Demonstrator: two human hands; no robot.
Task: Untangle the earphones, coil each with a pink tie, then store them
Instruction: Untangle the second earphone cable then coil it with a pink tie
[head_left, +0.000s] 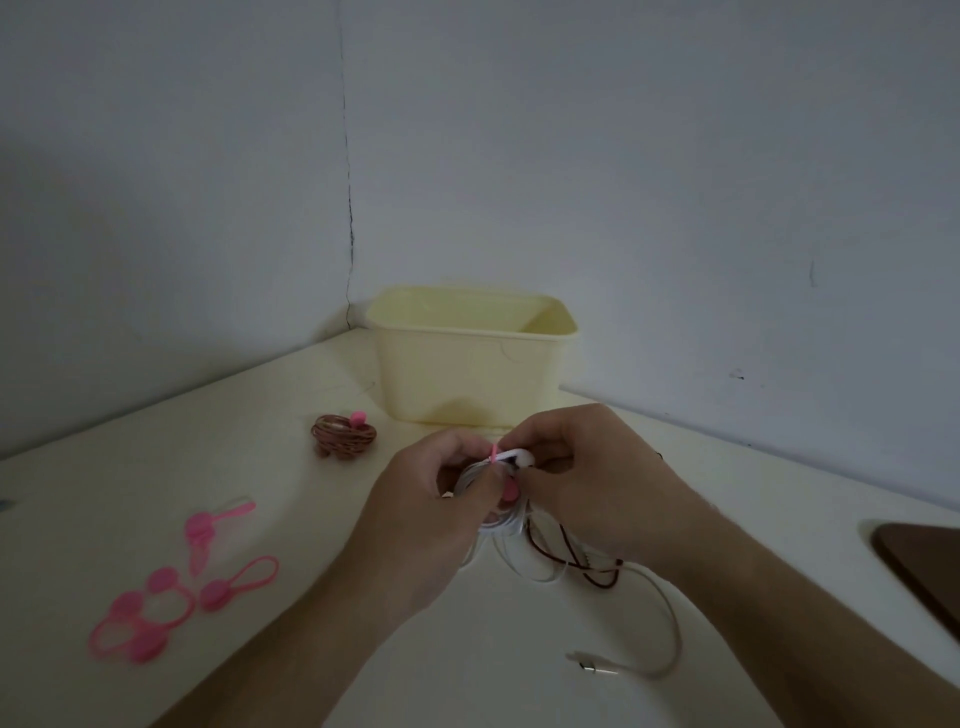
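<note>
**Bench inventory: earphones, ties, tub**

Head view.
1. Left hand (431, 499): we record its fingers curled around a coil of white earphones (485, 512), held just above the bench (260, 519).
2. Right hand (587, 478): fingers curled in, pinching a pink tie (506, 488) at the top of the same coil. The two hands meet at the coil.
3. White cable end with plug (597, 669): loose on the bench, near us.
4. Brown earphone cable (571, 564): uncoiled, partly under the right hand.
5. Brown earphone coil (343, 435): bound with a pink tie, left of the tub.
6. Yellow tub (470, 364): open, in the corner.
7. Spare pink ties (171, 587): a group at far left.
8. Dark board (930, 561): right edge.
</note>
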